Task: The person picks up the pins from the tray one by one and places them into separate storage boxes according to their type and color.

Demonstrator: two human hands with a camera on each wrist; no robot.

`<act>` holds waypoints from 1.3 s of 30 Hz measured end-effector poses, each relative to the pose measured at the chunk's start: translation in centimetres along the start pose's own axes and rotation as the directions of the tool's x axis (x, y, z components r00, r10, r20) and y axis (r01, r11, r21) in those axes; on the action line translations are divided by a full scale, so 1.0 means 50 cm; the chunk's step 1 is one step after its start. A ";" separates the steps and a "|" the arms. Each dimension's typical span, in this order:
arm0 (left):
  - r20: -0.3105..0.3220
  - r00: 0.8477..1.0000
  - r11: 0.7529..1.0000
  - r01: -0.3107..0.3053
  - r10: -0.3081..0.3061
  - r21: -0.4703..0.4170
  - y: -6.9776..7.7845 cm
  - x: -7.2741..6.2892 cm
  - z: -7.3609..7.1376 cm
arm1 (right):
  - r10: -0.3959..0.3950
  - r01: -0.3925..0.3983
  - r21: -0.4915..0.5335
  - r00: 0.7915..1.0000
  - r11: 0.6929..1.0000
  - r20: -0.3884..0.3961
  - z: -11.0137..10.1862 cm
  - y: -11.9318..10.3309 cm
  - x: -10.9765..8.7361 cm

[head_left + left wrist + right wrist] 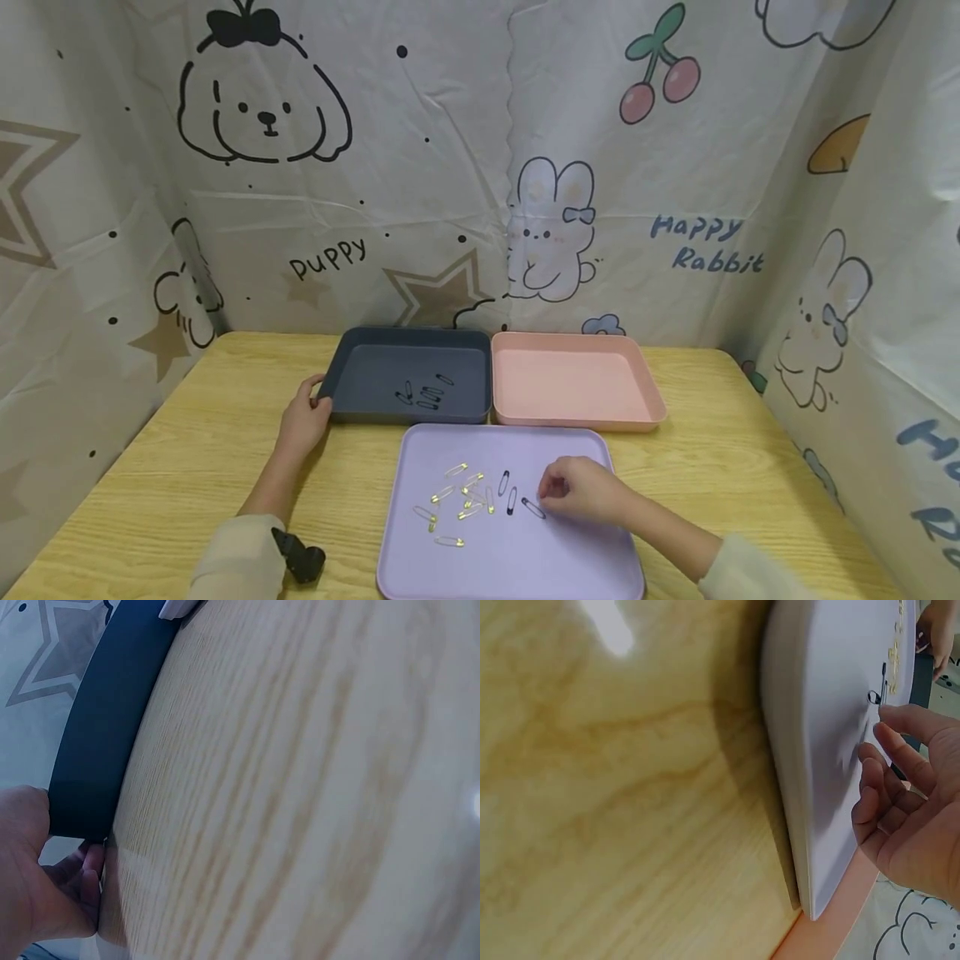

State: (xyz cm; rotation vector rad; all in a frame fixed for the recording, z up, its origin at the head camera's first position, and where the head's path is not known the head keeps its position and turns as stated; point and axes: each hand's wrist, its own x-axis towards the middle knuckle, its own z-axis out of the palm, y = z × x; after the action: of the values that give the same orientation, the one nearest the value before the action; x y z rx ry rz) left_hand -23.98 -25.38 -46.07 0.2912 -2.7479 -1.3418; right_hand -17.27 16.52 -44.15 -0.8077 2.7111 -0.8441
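Observation:
My left hand grips the near left corner of a dark grey tray, thumb and fingers about its wall. Several black safety pins lie inside that tray. In front of it, a lilac tray bears several gold safety pins and three black ones. My right hand hovers over the lilac tray, its fingertips close beside the nearest black safety pin. In the right wrist view, the thumb and forefinger stand slightly apart, with no pin seen between them.
A pink tray stands beside the dark grey one, behind the lilac tray. All three sit on a wood-grain table. Printed cloth hangs around the back and sides. A small black object is at my left sleeve.

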 end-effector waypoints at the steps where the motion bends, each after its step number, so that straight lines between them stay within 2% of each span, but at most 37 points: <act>1: 0.000 1.000 1.000 0.002 -0.002 0.002 -0.001 0.000 0.000 | -0.001 0.001 -0.015 1.000 1.000 0.004 0.003 -0.001 -0.003; 5: 0.006 1.000 1.000 0.016 -0.016 0.004 -0.005 0.000 -0.001 | -0.029 0.028 -0.104 1.000 0.994 -0.005 0.012 -0.009 -0.009; 10: 0.013 1.000 1.000 0.022 -0.022 -0.003 -0.007 0.000 -0.001 | -0.069 0.065 -0.232 0.998 0.970 -0.010 0.018 -0.021 -0.007; 14: 0.009 1.000 1.000 0.020 -0.020 -0.005 -0.005 0.000 -0.002 | -0.091 0.084 -0.271 0.996 0.959 -0.011 0.018 -0.028 -0.007; 18: 0.005 1.000 1.000 0.019 -0.019 -0.004 -0.005 -0.001 -0.001 | -0.071 0.068 -0.236 0.997 0.969 -0.003 0.015 -0.031 -0.008; 22: -0.002 1.000 1.000 0.016 -0.016 0.005 -0.009 -0.002 0.000 | -0.035 0.037 -0.147 0.999 0.988 0.017 0.014 -0.029 -0.006; 28: -0.009 1.000 1.000 0.009 -0.009 0.018 -0.013 0.000 0.003 | 0.016 -0.015 -0.020 1.000 1.000 0.015 -0.001 -0.019 0.005; 34: -0.010 1.000 1.000 0.006 -0.005 0.016 -0.010 0.001 0.004 | 0.065 -0.065 0.025 0.998 0.998 0.000 -0.038 -0.016 0.035; 39: -0.008 1.000 1.000 0.008 -0.008 0.004 -0.003 0.005 0.005 | 0.114 -0.112 0.076 0.993 0.991 -0.012 -0.077 -0.018 0.076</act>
State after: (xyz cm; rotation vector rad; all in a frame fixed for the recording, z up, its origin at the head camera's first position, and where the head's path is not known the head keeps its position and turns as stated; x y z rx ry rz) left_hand -24.23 -25.34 -46.36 0.3078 -2.7458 -1.3342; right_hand -21.28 15.61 -40.55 -0.6277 2.6916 -0.9252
